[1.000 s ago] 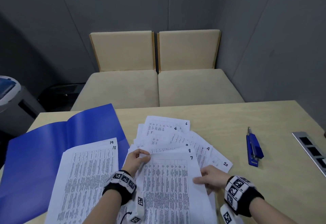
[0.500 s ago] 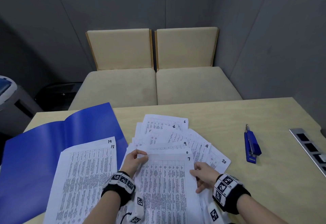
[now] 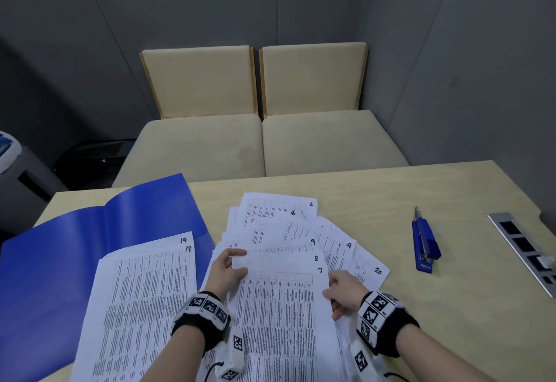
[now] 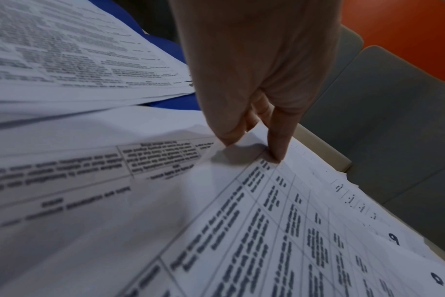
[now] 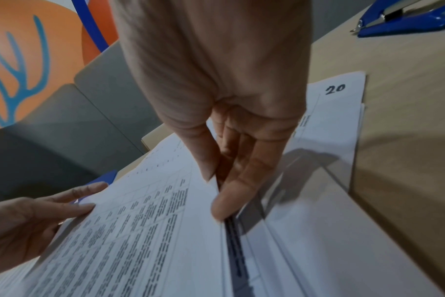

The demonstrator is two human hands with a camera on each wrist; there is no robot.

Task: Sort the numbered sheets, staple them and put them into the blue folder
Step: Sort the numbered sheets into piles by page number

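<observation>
Sorting is what occupies both hands, judging by the fanned paper; going from the left, the blue folder (image 3: pixel 60 261) lies open on the table (image 3: pixel 391 201), its right half partly under a small stack (image 3: pixel 135 306) whose top corners read 18 and 19; just right of that stack the left hand (image 3: pixel 225 271) has its grip pinching the far left corner of sheet 7 (image 3: pixel 279 321), thumb on top, and in the left wrist view two fingertips (image 4: pixel 277 154) press down onto the printed page; sheet 7 lies uppermost in the middle pile, with 8 and 9 peeking out just beyond it and 6, 4 and what looks like 15 fanned farther away; the right hand (image 3: pixel 346 294) grips the right edge of sheet 7, thumb above and fingers (image 5: pixel 226 201) below the paper, so that grip is holding paper too; sheet 20 (image 3: pixel 373 270) pokes out just beside that hand on the right; well apart to the right lies the blue stapler (image 3: pixel 425 243), untouched. Likely trouble: the pinch may catch more than one thin sheet at once and carry a wrong number across; dragging a page could also slide the loose fan out of order or nudge sheet 20 towards the table's near edge.
</observation>
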